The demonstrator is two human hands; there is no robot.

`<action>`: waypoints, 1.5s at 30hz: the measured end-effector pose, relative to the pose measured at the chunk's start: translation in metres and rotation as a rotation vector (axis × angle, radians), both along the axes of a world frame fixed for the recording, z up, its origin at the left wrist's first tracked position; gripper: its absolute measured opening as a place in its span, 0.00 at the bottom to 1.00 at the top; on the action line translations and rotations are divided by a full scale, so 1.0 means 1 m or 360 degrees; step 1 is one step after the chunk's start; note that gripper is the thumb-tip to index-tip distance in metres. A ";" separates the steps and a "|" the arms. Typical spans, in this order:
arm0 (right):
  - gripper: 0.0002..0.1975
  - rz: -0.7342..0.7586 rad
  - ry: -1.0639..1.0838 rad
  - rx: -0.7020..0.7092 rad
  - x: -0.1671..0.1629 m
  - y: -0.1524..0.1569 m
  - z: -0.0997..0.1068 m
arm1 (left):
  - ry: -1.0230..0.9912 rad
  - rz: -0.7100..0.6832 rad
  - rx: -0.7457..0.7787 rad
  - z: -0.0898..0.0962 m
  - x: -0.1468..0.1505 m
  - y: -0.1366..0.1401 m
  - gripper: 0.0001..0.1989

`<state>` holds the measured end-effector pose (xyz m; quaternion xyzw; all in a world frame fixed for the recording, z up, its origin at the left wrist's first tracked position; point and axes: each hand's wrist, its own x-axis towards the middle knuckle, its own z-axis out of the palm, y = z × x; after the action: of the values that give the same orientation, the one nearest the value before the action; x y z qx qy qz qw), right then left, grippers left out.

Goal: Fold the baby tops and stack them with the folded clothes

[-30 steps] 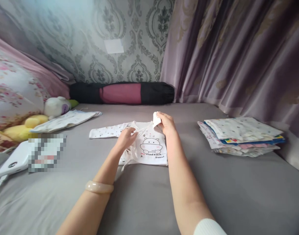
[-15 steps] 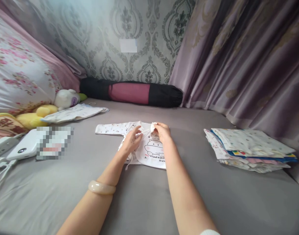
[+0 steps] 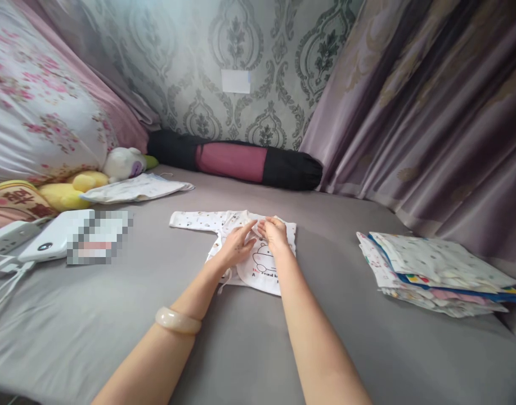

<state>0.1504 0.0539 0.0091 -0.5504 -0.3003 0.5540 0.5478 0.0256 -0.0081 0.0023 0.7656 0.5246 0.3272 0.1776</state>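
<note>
A white long-sleeved baby shirt [image 3: 266, 281] with a cartoon animal and lettering on its front lies flat on the grey bed sheet [image 3: 241, 349]. Its sleeve at the left stretches out, while the right one is folded inward, largely behind my hand. My left hand [image 3: 238, 244] is open, with fingers spread over the shirt's chest; a pale bangle [image 3: 177, 321] circles that wrist. Close beside it, my right hand [image 3: 275, 232] has its fingers bent together on the cloth near the collar. What lies under those fingertips is partly hidden.
Folded baby clothes [image 3: 439, 270] are stacked at the right. A black and maroon roll [image 3: 232, 161] lies along the wall. At the left are a loose white cloth [image 3: 139, 188], plush toys [image 3: 125, 163], a white power bank [image 3: 57, 236] and a power strip [image 3: 13, 236] with cables.
My right hand has brought the shirt's sleeve cuff down onto the chest, and the cuff no longer shows. My left hand has shifted slightly right. The view has turned a little.
</note>
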 end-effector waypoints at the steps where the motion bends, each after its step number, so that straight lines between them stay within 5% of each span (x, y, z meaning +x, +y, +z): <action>1: 0.11 0.0022 -0.0034 0.0009 -0.001 0.000 -0.002 | 0.0017 -0.0020 0.0025 -0.001 0.000 0.000 0.29; 10: 0.14 0.0252 -0.0483 0.0191 0.001 -0.007 -0.005 | 0.0225 -0.0036 0.0111 -0.009 -0.002 0.003 0.22; 16: 0.20 0.0604 -0.1488 0.0315 0.001 -0.022 0.013 | 0.0263 -0.0083 0.0154 -0.007 -0.003 0.002 0.23; 23: 0.24 0.0776 -0.2016 0.0299 0.006 -0.032 0.013 | 0.0349 0.0007 0.0212 -0.013 -0.004 0.003 0.22; 34: 0.30 0.0940 -0.2366 0.0180 0.014 -0.039 0.002 | 0.0565 0.0096 0.0109 -0.019 -0.001 0.001 0.21; 45: 0.35 0.0766 -0.2584 0.0008 0.056 -0.032 0.002 | 0.0539 0.0141 0.0131 -0.025 0.002 -0.001 0.20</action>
<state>0.2068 0.0218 0.0111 -0.6973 -0.7108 0.0876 0.0303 0.0276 -0.0093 -0.0227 0.7924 0.5665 0.2223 0.0408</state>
